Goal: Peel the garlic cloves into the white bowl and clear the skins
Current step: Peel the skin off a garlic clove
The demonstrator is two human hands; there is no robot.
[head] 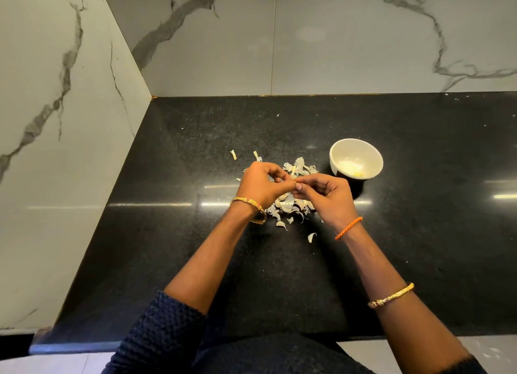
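My left hand (261, 182) and my right hand (321, 192) meet above the black desk (167, 234), with the fingertips touching each other. Both grips are curled and they pinch together one small thing between them. I think it is a garlic clove (295, 182), but it is almost fully hidden by my fingers, so only a tiny pale part shows.

Under my hands and around them lie the garlic skins (291, 206), a loose pile of pale curled pieces on the desk. A few pieces are scattered apart from the pile, some behind my left hand and some nearer to my body.

The white bowl (356, 159) stands on the desk to the right of the pile, just behind my right hand and not touching it. Inside the bowl something pale yellow lies at the bottom; I cannot tell how many peeled cloves it is.

On my left wrist is a gold bangle (251, 206), and on my right wrist an orange thread (348, 228).
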